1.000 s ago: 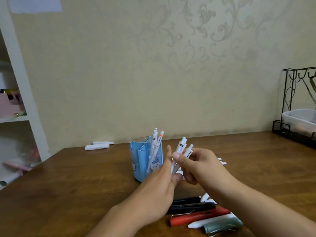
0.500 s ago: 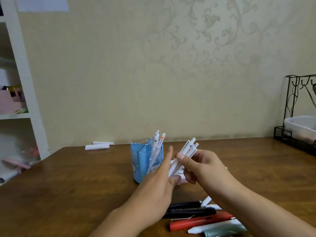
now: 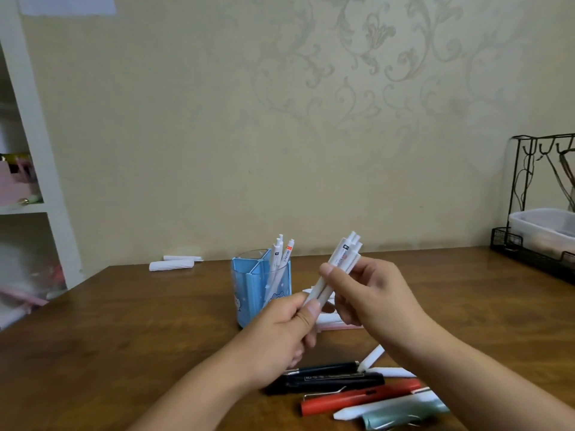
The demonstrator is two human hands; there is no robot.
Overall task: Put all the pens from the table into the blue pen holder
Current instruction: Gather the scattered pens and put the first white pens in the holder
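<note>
Here, three pens (image 3: pixel 278 262) in holder (image 3: pixel 249 290).

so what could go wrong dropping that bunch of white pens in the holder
1. Both hands pinch the white pens loosely as a bunch; one could slip from the grip onto the table.
2. The holder already has pens leaning in one compartment; the bunch might jam against them or tip it.
</note>
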